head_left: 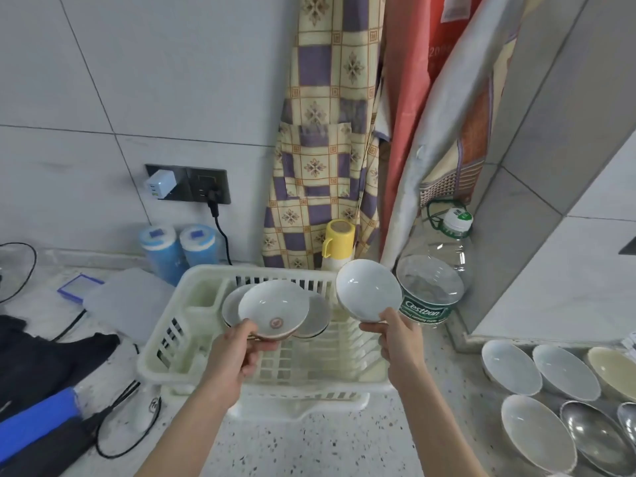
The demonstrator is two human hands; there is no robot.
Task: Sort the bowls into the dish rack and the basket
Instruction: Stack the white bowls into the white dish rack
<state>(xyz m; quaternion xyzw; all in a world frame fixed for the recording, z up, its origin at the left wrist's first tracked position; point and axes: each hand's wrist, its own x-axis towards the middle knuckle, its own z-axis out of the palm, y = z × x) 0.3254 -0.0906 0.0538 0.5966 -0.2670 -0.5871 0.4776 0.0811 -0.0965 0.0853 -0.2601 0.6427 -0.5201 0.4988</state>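
Observation:
A cream plastic dish rack [165, 352] stands on the speckled counter in the middle. My left hand [234, 356] grips a white bowl with a red mark inside [273, 309] by its near rim, over the rack. Behind it, two more bowls [315, 318] lean in the rack. My right hand [392, 335] pinches the lower rim of a plain white bowl [366, 290], tilted above the rack's right edge. Several white and metal bowls [537, 432] lie on the counter at the lower right. No basket shows.
A large clear water bottle [433, 287] and a yellow-capped bottle [339, 241] stand behind the rack. Two blue-lidded jars [179, 249] sit by the wall. Dark cloth, a blue roll [34, 418] and black cables lie at the left. Aprons hang on the wall.

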